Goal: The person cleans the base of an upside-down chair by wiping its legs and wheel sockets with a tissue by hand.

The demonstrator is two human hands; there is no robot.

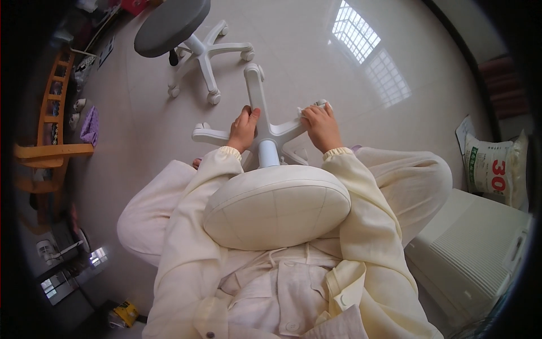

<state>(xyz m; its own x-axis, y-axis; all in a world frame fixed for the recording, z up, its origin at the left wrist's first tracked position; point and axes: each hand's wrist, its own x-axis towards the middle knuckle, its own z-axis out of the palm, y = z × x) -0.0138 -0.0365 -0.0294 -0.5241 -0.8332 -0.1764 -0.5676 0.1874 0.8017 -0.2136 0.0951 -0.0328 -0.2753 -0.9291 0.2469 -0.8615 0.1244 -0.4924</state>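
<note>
A cream round stool (276, 209) lies tipped over against my lap, its padded seat toward me and its white wheeled base (272, 133) pointing away. My left hand (243, 130) is closed around the base close to its hub, the thumb against the leg that points away. My right hand (323, 127) is closed over the outer end of the right-hand leg, by its caster. A bit of white, which looks like a wipe (301, 112), shows at the fingers of my right hand. Its full shape is hidden under the hand.
A grey-seated stool (172, 27) stands upright on its casters at the far left. Further left is a wooden chair-like frame (53, 151). To my right are a white ribbed box (471, 243) and a filled printed sack (494, 169). Pale glossy floor (395, 130) surrounds me.
</note>
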